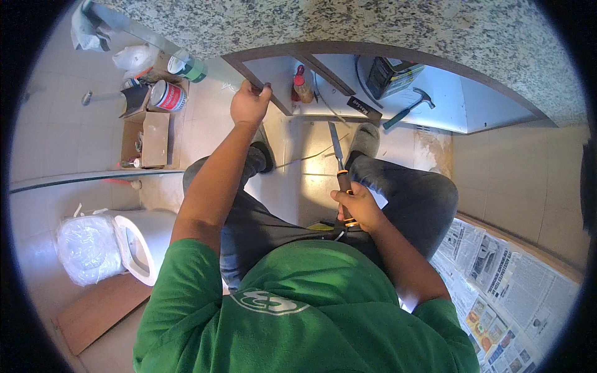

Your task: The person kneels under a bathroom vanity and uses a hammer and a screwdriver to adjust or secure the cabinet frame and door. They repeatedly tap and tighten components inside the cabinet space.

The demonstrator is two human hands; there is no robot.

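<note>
My left hand (250,104) is closed around the edge of the brown wooden cabinet frame (277,102) under the granite counter. In my right hand (364,208) is a chisel (337,146), its dark handle banded in orange. The blade points away from me, toward the cabinet opening, and touches nothing that I can make out. My fingers partly hide the lower handle. Inside the cabinet, a hammer (407,110) with a dark green handle lies at the right. A red-capped bottle (302,87) stands closer to my left hand.
Overhead juts the speckled granite counter (348,25). The cabinet also holds a dark box (392,76) and a small black box (364,107). At left are a paint can (168,95), a cardboard box (154,140) and a plastic-wrapped toilet (134,245). Newspaper (510,286) covers a surface at right.
</note>
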